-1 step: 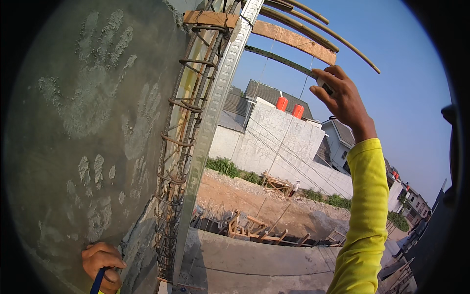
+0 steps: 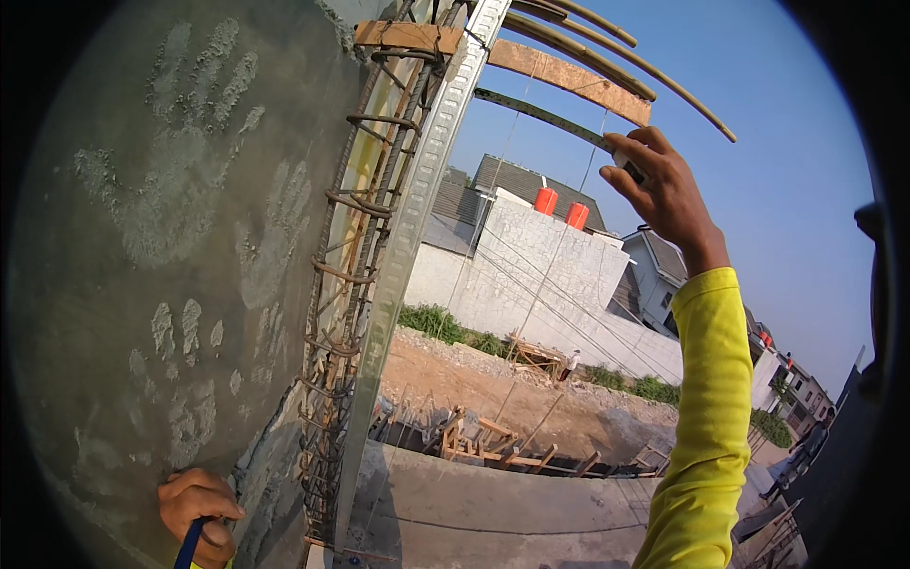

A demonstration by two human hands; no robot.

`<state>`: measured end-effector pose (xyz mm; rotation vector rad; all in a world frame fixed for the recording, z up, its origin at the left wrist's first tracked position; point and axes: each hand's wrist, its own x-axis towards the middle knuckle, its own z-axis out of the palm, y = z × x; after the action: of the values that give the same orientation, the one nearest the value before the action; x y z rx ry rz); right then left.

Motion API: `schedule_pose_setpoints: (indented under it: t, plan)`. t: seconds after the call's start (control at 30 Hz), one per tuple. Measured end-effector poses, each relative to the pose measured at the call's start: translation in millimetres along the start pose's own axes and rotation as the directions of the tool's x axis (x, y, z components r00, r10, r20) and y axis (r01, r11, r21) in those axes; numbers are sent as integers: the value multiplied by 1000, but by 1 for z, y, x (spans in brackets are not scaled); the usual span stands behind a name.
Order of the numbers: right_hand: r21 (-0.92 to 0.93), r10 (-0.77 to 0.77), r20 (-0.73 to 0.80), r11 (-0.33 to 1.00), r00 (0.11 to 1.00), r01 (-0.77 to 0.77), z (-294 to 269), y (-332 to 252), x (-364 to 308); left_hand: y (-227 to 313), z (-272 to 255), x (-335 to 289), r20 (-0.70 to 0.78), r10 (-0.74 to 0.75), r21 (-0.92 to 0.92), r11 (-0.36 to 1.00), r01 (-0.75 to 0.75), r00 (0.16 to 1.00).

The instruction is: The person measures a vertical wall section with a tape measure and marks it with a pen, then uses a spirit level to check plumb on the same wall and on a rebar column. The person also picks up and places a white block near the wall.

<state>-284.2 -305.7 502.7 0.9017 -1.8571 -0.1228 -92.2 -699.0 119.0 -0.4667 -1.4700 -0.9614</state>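
We hold the tape measure (image 2: pixel 623 161) high on our right, its case clamped between the thumb and fingers of our right hand (image 2: pixel 668 194). From the case the blade (image 2: pixel 545 115) reaches out to the left and somewhat upward, its long axis running across the view, bowed a little by the lens. Its far end points at the upright perforated metal channel (image 2: pixel 417 209); whether it hooks on there we cannot tell. Just above the blade, and roughly in line with it, lies a wooden strip (image 2: pixel 569 78).

Our left hand (image 2: pixel 199 507) is low, curled tightly around a slim blue object (image 2: pixel 191 543), whose visible length slants from the lower edge up to the right. The hand is just beside the grey plastered wall (image 2: pixel 104 284), and we cannot tell whether it touches.

Between that wall and the channel stands a cage of ribbed steel bars (image 2: pixel 330 275), its long axis upright but leaning right toward the top. Beyond, we see a white wall (image 2: pixel 540 266).
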Motion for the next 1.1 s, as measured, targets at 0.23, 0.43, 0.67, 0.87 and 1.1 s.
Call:
schedule_pose_setpoints:
  t: [0.23,0.43,0.67,0.87,1.1]
  plan:
    - [-15,7,6,1000,1000,-7,0,-1,0,0,1,2,1,35,32,999,-35,999]
    - [-18,0,14,1000,1000,0,-2,-1,1,-1,0,0,0,23,32,999,-23,1000]
    - [-20,-32,-20,999,999,32,0,0,0,0,0,0,2,4,25,1000,-4,1000]
    - [-33,-53,-42,998,998,52,2,2,0,-3,-1,-2,4,15,9,1000,-15,1000]
    - [-33,-86,-36,996,996,85,4,9,1,0,-1,1,44,28,-21,999,-27,999]
